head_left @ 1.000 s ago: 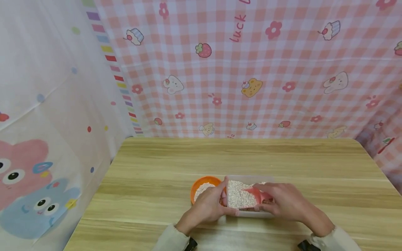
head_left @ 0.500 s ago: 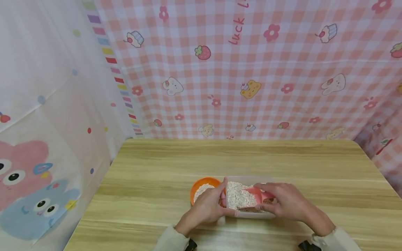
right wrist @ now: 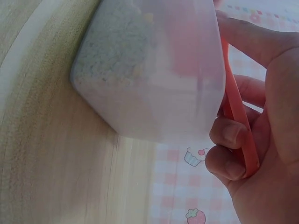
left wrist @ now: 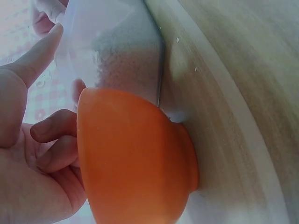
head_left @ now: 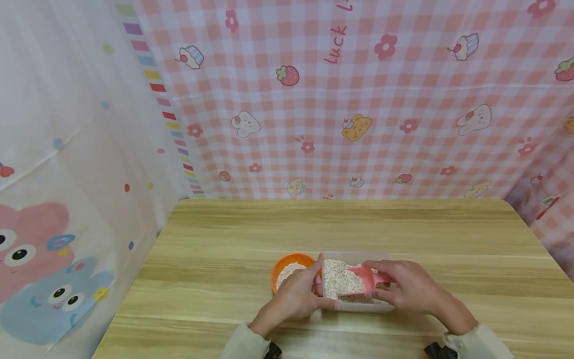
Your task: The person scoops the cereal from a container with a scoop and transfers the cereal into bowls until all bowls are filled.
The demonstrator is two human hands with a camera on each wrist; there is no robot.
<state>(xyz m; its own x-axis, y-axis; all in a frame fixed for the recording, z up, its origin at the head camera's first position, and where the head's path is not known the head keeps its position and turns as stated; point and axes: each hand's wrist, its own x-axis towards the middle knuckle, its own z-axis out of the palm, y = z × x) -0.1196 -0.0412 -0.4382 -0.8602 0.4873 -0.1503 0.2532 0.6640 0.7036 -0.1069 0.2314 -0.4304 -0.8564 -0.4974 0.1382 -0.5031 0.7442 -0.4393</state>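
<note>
My left hand grips the left end of a translucent plastic container, thumb at the near wall and a finger on the far side. Pale oat flakes are heaped at that end. A red scoop lies tilted in the container, its front edge in the flakes. Its handle passes over the right wall, where the fingers of my right hand curl round it. Right beside my left hand stands an orange bowl with pale flakes in it; the hand partly hides the bowl in the head view.
Everything stands on a wood-grain table near its front. A pink checked cloth hangs behind the table, and a white printed cloth hangs at the left. A few loose flakes lie on the tabletop beside the container in the left wrist view.
The scoop has shifted slightly to the right and changed its tilt in the container, with my right hand moving along with it. My left hand keeps its place on the container.
</note>
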